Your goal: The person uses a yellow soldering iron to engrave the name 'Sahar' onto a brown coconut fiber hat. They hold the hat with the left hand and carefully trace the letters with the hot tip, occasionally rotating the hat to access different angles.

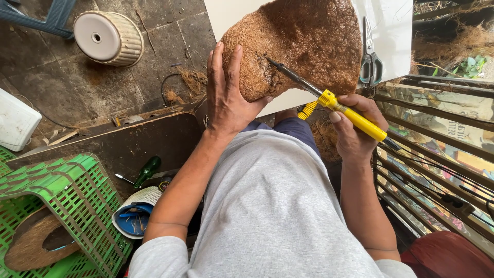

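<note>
A large brown coconut-fibre shell (pixel 303 41) rests on a white board (pixel 231 15) in front of me. My left hand (pixel 226 92) lies flat against its left side, fingers spread, holding it steady. My right hand (pixel 355 128) grips a yellow-handled soldering iron (pixel 355 118). Its dark metal tip (pixel 280 69) touches the fibre near the shell's lower left. A thin black cord runs from the handle's end toward the right.
Grey-handled scissors (pixel 369 56) lie on the board at the right. A green plastic crate (pixel 67 201) stands at lower left, with a green screwdriver (pixel 146 171) and a blue lid (pixel 131 219) holding small parts beside it. A white ribbed pot (pixel 108 38) lies on the floor. Slatted rack (pixel 437 154) at right.
</note>
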